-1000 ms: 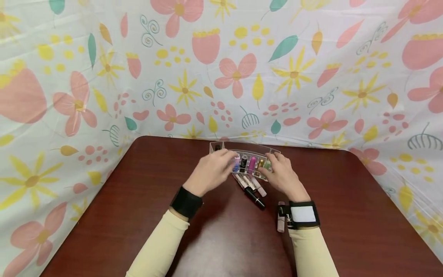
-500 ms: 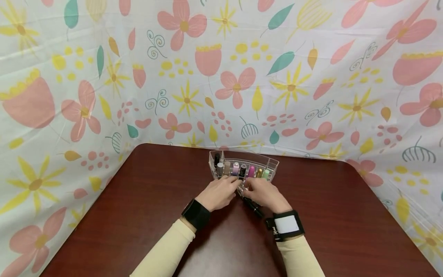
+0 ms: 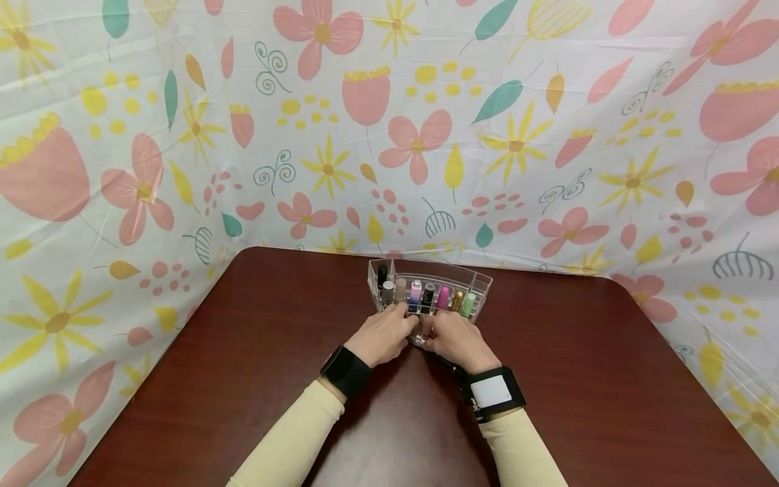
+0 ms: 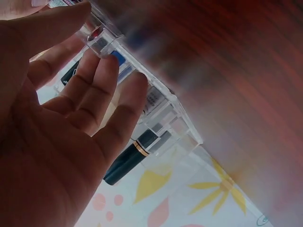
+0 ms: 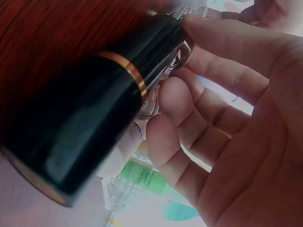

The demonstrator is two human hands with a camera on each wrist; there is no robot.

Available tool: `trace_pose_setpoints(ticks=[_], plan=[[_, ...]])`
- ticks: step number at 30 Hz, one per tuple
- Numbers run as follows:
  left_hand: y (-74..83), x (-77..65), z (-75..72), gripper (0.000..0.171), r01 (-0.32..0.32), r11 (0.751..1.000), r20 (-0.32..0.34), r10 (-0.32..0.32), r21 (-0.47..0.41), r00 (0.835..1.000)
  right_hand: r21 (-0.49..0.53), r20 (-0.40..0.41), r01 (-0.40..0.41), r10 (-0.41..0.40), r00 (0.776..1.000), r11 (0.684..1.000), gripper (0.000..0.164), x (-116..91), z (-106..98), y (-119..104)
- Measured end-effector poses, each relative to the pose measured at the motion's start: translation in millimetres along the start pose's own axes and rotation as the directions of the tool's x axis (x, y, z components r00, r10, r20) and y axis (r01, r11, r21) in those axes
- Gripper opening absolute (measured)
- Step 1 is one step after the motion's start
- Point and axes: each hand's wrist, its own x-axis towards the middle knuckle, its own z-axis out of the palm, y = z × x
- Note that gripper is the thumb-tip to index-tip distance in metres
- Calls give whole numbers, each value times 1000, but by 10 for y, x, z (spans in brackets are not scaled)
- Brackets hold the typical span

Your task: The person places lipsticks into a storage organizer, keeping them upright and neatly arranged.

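Note:
A clear, fan-shaped makeup organizer [image 3: 420, 270] near the table's back edge holds a row of lipstick tubes, among them a magenta tube [image 3: 443, 295] and a green-capped tube [image 3: 468, 304]. My left hand [image 3: 379, 336] rests its fairly straight fingertips against the organizer's front; its palm shows in the left wrist view. In front of the organizer, my right hand [image 3: 460, 338] pinches a shiny, clear-ended lipstick tube [image 5: 181, 56] between thumb and fingers. A black tube with a gold ring [image 5: 66, 123] lies right beside that thumb, mostly covered by the right hand in the head view.
A dark red-brown table [image 3: 274, 419] stretches around both arms. Behind it and at its left hangs a white floral cloth [image 3: 341, 169]. Another black tube [image 4: 125, 163] stands in the organizer's left end compartment.
Both hands have come down from the organizer's row of tubes to its front edge and drawn closer together. My right hand now covers most of the tubes lying there.

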Motion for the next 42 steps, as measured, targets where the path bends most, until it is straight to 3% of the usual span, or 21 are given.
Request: trace_pose_setpoints(ticks=[6, 13, 20, 23, 25, 28, 31, 38, 42], plan=[[-15, -7, 24, 22, 9, 999, 7, -9, -32, 1000, 10, 0, 18, -18, 1000, 1000, 5, 6, 32, 14], [-27, 10, 44, 27, 37, 995, 65, -31, -92, 997, 34, 2, 23, -23, 1000, 999, 13, -3, 31, 4], [-46, -7, 60, 14, 51, 990, 103, -37, -135, 994, 39, -6, 51, -51, 999, 998, 12, -7, 46, 28], [-77, -34, -18, 11, 49, 982, 95, -32, -181, 995, 34, -30, 65, -64, 998, 997, 10, -37, -9, 24], [-120, -47, -136, 9, 42, 974, 53, -31, -224, 998, 53, -76, 88, -83, 994, 995, 7, -59, -111, 2], [-181, -69, -381, 10, 21, 963, -47, -35, -270, 998, 95, -198, 149, -128, 972, 984, 8, -97, -320, -63], [-204, -118, -597, 13, -2, 957, -155, -45, -289, 987, 143, -312, 211, -158, 937, 967, 14, -152, -505, -148], [-132, -261, -938, 20, -63, 960, -321, -29, -272, 947, 216, -449, 322, -199, 871, 922, 34, -286, -762, -303], [-86, -326, -1057, 19, -108, 966, -404, 5, -234, 915, 162, -534, 383, -246, 809, 909, 35, -339, -851, -376]])
